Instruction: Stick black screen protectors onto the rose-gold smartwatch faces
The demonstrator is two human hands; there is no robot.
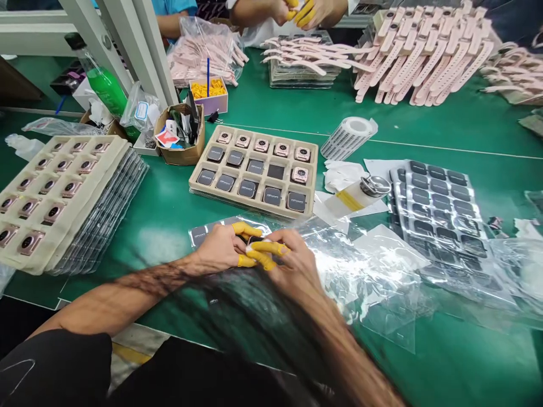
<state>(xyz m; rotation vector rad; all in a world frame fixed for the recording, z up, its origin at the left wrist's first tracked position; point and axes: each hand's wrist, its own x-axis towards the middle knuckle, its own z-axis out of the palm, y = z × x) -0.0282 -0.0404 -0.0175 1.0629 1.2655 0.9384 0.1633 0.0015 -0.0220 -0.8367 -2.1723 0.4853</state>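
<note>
My left hand (224,246) and my right hand (283,254) meet in front of the tray, both with yellow finger cots on several fingers. Pinched between them is a smartwatch body (255,239); only a small dark part shows, the rest is hidden by the fingers. Just beyond the hands stands a beige tray (253,204) with watch bodies in its compartments. Some lie with the pink case and round sensor up, others show a dark printed face. Beneath the hands lies a clear sheet with dark film pieces (198,235). Blurred dark strands cross in front of my right forearm.
At left is a stack of trays with pink watch bodies (46,195). On the right lie dark film sheets (445,209), clear plastic sheets (373,265), a label roll (350,137) and a metal-topped bottle (360,195). Pink straps (424,51) and a co-worker's hands (303,11) are beyond.
</note>
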